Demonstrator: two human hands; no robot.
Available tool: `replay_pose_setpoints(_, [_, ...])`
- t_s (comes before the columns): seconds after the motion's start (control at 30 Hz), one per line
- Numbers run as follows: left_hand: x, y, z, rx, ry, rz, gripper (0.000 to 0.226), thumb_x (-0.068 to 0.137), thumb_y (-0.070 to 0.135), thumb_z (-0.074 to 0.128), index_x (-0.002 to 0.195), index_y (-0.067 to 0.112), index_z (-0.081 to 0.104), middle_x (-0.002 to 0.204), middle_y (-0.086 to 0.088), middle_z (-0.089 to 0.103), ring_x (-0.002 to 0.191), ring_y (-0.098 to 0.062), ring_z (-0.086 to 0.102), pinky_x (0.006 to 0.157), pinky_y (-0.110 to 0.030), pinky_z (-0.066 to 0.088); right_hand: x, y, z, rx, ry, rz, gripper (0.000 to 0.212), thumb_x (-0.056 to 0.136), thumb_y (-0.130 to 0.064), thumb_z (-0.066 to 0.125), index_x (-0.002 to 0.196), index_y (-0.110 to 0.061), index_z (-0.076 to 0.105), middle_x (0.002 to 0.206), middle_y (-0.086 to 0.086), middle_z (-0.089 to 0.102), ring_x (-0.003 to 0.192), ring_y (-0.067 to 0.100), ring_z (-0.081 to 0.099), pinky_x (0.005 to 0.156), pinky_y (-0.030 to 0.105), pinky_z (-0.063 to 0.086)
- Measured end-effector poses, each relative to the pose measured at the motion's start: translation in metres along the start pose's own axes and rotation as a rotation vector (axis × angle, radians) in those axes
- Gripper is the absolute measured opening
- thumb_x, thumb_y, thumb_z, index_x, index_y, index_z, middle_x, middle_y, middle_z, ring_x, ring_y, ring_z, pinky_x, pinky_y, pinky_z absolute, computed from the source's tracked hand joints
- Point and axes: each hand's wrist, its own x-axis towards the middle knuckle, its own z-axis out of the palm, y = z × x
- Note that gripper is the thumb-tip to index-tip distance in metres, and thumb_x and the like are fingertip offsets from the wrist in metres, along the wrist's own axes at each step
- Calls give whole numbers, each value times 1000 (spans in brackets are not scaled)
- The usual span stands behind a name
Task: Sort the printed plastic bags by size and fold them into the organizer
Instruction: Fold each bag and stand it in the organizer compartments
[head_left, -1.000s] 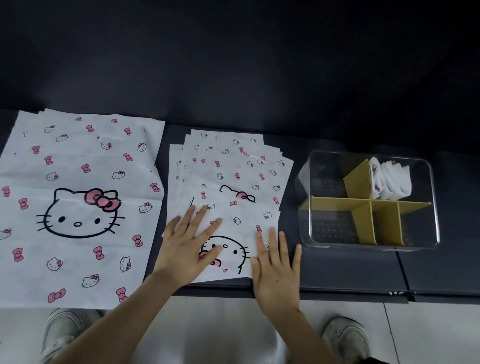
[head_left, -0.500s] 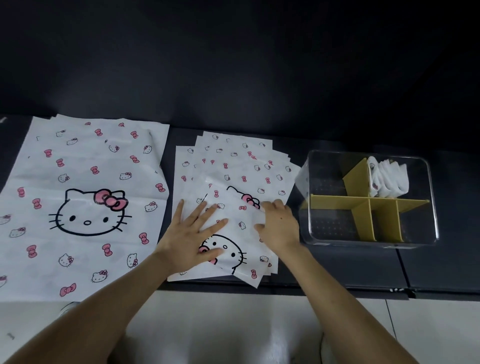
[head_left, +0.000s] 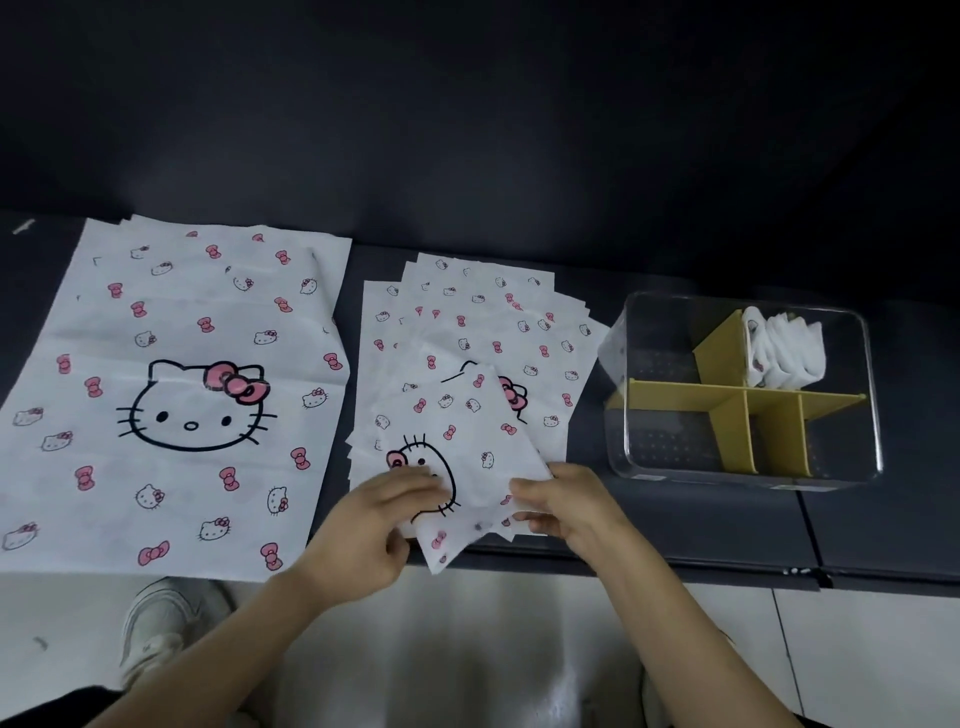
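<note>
A stack of large white bags printed with a cat face and pink bows lies flat at the left. In the middle lies a fanned stack of small bags with the same print. The top small bag is lifted and turned, its near corner hanging past the table edge. My left hand pinches its near left side. My right hand grips its right edge. At the right stands the clear organizer with yellow dividers; folded white bags fill its back right compartment.
The dark table ends in a front edge just below my hands, with pale floor tiles beyond. A shoe shows on the floor at the lower left. A dark wall rises behind the table.
Both hands went from pressing flat on the top small bag to gripping it. The bag has been picked up, rotated and drawn toward the front edge.
</note>
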Motion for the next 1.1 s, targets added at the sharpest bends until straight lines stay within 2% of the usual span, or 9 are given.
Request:
replay_pose_setpoints(0.2, [-1,3,4,-113,17,-197,42,94,45,42,113,20,70,117,19,63,119,1,51,105,-11,31,-15,10,4,228,-43,105,10,88,-7,64,95,0,62,68,9,69,54,14,67,43,19,48])
replay_pose_setpoints(0.3, [5,14,-4,-306,7,-520,34,97,38,47,71,27,65,83,30,68,96,11,59,75,-2,37,-22,10,-2,99,104,-188,28,89,-32,64,106,-10,60,95,2,70,75,15,68,60,23,52])
replay_pose_setpoints(0.33, [8,14,-5,-363,13,-602,42,97,32,49,59,17,52,97,13,38,98,5,25,63,-6,35,-24,10,-5,21,128,-306,30,88,-38,62,112,-19,59,104,-6,67,87,8,65,67,20,50])
replay_pose_setpoints(0.37, [10,13,-6,-407,6,-671,46,96,32,50,56,11,44,58,21,31,57,1,29,59,-12,32,-28,7,-6,-36,96,-395,32,87,-41,61,116,-28,56,110,-15,63,96,-1,60,70,15,47])
replay_pose_setpoints(0.5, [16,10,-9,-519,29,-822,46,98,37,45,58,14,43,50,13,44,53,-4,39,54,-14,32,-21,1,-1,-50,-133,-478,24,87,-22,65,110,-26,62,106,-13,69,95,-1,64,73,14,50])
replay_pose_setpoints(0.57, [20,11,-12,-527,49,-834,44,98,39,44,64,12,52,59,11,50,61,-9,44,56,-15,35,-9,2,5,-118,-26,-461,6,86,-15,68,92,-16,65,86,-7,71,74,5,64,57,10,43])
replay_pose_setpoints(0.7, [29,12,-11,-495,154,-851,29,98,38,47,96,15,64,82,0,67,76,-18,60,73,-28,47,15,16,9,-280,238,-419,39,85,-17,68,56,-15,41,48,-11,39,52,9,34,51,23,28])
replay_pose_setpoints(0.9, [45,13,2,-330,431,-948,11,93,28,57,92,18,61,72,8,62,62,-15,54,67,-35,49,22,21,10,-363,336,-434,42,84,-14,63,56,-15,32,51,-7,32,54,11,28,52,26,27])
replay_pose_setpoints(1.1, [58,12,9,-52,459,-933,11,92,21,58,95,12,63,76,6,63,76,-23,60,57,-24,34,25,18,9,-385,361,-444,43,86,-12,60,56,-13,29,54,-3,31,55,13,27,51,24,26])
